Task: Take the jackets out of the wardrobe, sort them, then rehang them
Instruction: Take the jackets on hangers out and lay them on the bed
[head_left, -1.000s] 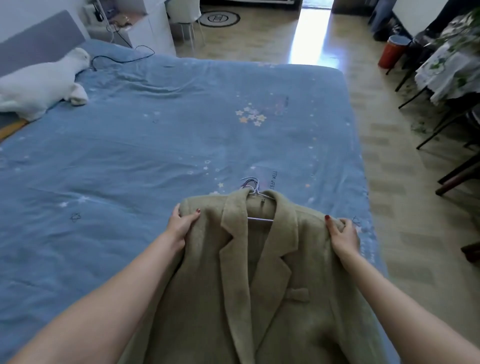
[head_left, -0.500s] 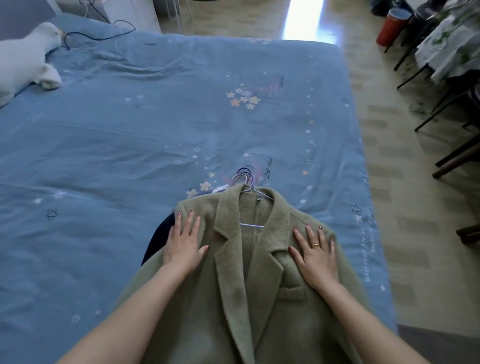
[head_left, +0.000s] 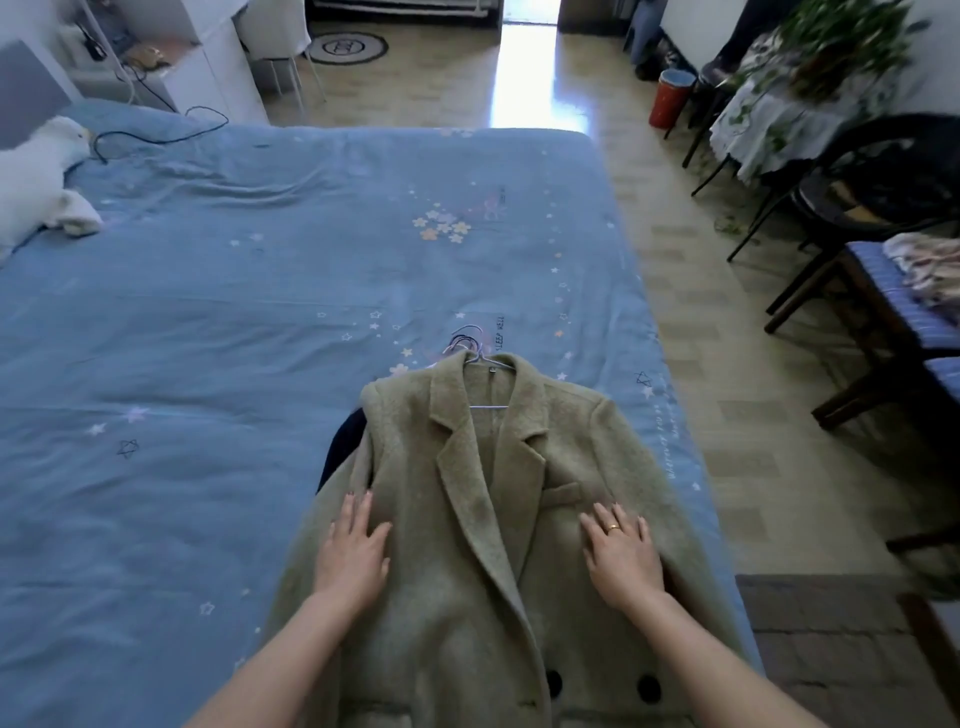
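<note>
Dark garment (head_left: 347, 447) mostly hidden under the green jacket (head_left: 467, 545), only a sliver shows at its left shoulder; jacket hem cut off by bottom edge, extra hanger hooks (head_left: 465, 340) too tangled to count, white plush toy (head_left: 36, 176) cropped at left.

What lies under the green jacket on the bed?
A dark garment shows past the green jacket's left shoulder, and several hanger hooks stick out above its collar. How many garments lie beneath is covered. Both hands, left and right, rest flat on top.
</note>
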